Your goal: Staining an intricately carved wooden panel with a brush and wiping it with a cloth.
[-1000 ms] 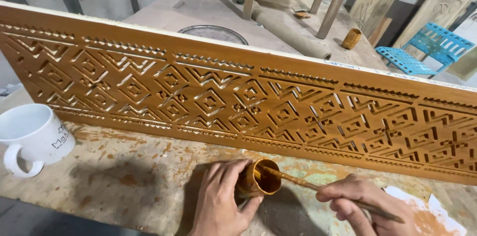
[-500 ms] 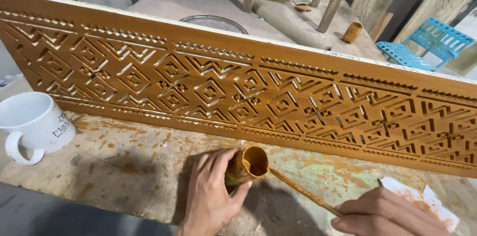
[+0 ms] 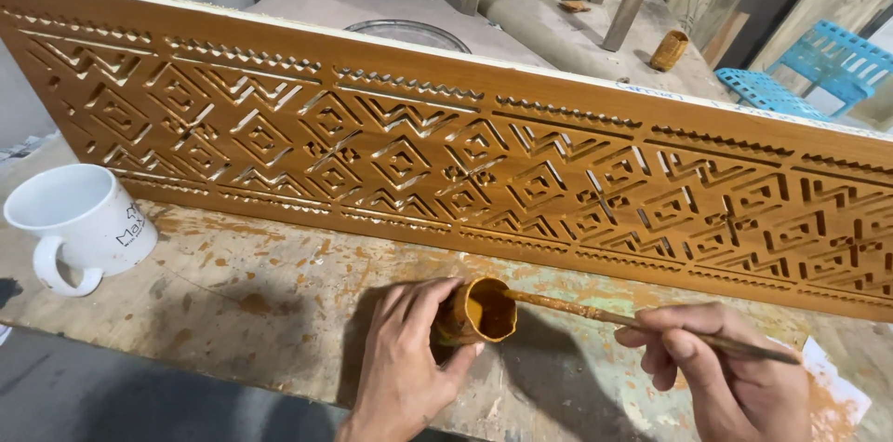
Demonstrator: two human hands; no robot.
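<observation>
At nine o'clock a white mug (image 3: 79,223) stands on the paint-stained workbench (image 3: 251,302), well apart from the hands. Across the middle, from nine to three o'clock, a long ochre-painted carved wooden panel (image 3: 484,163) stands on edge on the bench. At six o'clock the left hand (image 3: 405,363) is wrapped around a small paint cup (image 3: 476,312), tilted so its mouth faces right, ochre paint inside. A thin brush (image 3: 642,321) reaches from the cup's rim toward four o'clock, pinched between the fingers of the right hand (image 3: 726,372). At two o'clock, behind the panel, sits a blue plastic chair (image 3: 809,70).
</observation>
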